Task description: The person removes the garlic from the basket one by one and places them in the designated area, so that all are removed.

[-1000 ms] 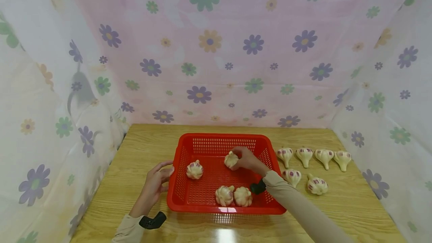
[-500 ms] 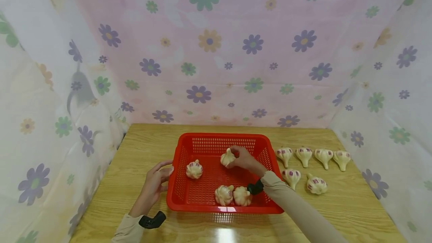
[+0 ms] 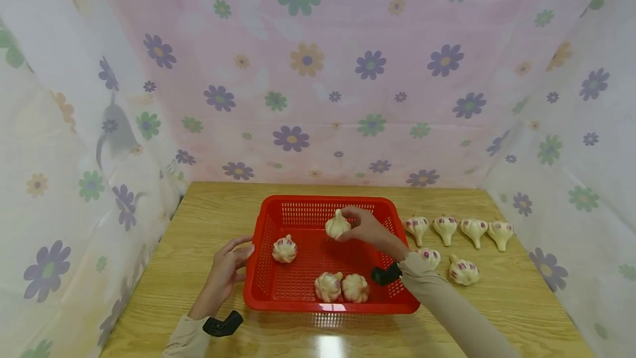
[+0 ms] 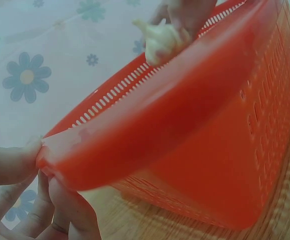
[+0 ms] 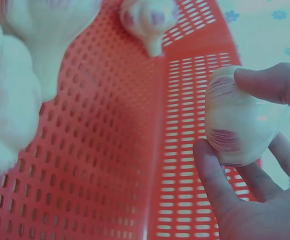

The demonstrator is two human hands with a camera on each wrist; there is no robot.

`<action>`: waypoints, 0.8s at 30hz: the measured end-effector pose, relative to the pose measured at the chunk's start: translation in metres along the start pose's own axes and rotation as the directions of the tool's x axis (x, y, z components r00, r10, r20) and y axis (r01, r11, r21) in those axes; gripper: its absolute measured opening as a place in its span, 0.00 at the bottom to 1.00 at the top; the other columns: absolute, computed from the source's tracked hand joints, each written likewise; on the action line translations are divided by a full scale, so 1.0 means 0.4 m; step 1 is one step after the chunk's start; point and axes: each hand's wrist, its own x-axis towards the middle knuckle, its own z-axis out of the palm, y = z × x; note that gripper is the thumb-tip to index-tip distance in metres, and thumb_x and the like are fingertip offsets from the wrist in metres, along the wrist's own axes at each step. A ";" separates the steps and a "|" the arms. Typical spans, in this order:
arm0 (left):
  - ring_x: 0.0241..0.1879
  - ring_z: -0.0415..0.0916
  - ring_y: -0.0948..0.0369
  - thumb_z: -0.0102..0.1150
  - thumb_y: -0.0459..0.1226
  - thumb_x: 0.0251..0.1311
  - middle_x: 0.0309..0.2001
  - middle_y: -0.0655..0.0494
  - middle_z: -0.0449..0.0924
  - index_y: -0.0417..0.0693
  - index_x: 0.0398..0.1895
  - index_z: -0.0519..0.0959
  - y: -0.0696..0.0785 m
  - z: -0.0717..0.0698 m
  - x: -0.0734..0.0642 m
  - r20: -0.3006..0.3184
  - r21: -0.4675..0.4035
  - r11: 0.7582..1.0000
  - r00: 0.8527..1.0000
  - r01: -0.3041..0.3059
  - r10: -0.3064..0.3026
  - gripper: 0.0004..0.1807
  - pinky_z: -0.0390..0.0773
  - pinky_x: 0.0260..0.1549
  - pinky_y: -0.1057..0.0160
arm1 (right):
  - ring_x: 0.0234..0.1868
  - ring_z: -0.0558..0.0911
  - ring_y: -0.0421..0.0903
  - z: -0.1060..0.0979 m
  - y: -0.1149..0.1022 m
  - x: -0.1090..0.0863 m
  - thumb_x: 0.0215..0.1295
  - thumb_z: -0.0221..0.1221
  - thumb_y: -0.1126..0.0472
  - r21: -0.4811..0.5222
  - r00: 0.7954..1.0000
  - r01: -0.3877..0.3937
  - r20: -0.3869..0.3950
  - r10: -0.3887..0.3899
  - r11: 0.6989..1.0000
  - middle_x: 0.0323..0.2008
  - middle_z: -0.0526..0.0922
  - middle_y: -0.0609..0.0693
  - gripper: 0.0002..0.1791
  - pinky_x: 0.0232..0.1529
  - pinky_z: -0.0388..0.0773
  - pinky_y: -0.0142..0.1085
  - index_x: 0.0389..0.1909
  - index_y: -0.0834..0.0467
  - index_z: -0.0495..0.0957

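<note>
A red perforated plastic basket (image 3: pixel 318 307) stands on the wooden table. At its left end my left hand (image 3: pixel 226 269) pinches the rim (image 4: pixel 60 160), thumb over the edge and fingers beneath. Over the back half of the basket, my right hand (image 3: pixel 370 231) grips a garlic bulb (image 3: pixel 337 226) between thumb and fingers. Its stem points up, and purple streaks mark its side in the right wrist view, where the palm side of the right hand (image 5: pixel 265 200) shows. Inside the basket lie three more bulbs: one at the left (image 3: pixel 285 249), a pair near the front wall (image 3: pixel 328 286).
Right of the basket, several garlic bulbs (image 3: pixel 473 231) form a back row with stems toward me. Two others lie in front, one bulb (image 3: pixel 464 271) tilted and one partly behind the right sleeve (image 3: pixel 447 297). Flowered cloth (image 3: pixel 308 98) hangs around the table's back and sides.
My right hand has raised the garlic bulb and moved slightly toward the back wall; the bulb's stem now stands more upright. The left hand keeps its hold on the rim.
</note>
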 end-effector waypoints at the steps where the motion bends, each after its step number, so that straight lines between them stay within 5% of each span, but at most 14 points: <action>1: 0.34 0.80 0.54 0.62 0.38 0.56 0.39 0.49 0.81 0.46 0.58 0.73 0.001 0.000 0.000 0.001 0.000 1.000 1.000 0.000 0.000 0.24 0.81 0.31 0.52 | 0.53 0.73 0.58 -0.006 -0.006 -0.006 0.49 0.71 0.60 0.004 1.000 0.003 0.004 -0.003 1.000 0.62 0.67 0.58 0.38 0.50 0.75 0.50 0.63 0.59 0.67; 12: 0.35 0.79 0.54 0.61 0.36 0.57 0.39 0.50 0.81 0.46 0.58 0.73 0.007 -0.002 0.000 -0.002 -0.005 1.000 1.000 0.003 -0.003 0.24 0.81 0.31 0.52 | 0.54 0.73 0.59 -0.070 -0.048 -0.067 0.52 0.69 0.60 -0.010 0.998 0.067 -0.007 -0.067 0.998 0.62 0.67 0.59 0.36 0.46 0.77 0.48 0.63 0.60 0.67; 24: 0.34 0.79 0.54 0.60 0.36 0.58 0.39 0.49 0.81 0.45 0.58 0.73 0.004 0.002 -0.001 -0.002 -0.012 1.000 1.000 0.007 -0.007 0.23 0.81 0.31 0.52 | 0.54 0.71 0.60 -0.144 -0.036 -0.147 0.54 0.68 0.58 -0.066 0.997 0.065 -0.041 -0.068 0.996 0.64 0.64 0.61 0.37 0.47 0.75 0.47 0.64 0.61 0.65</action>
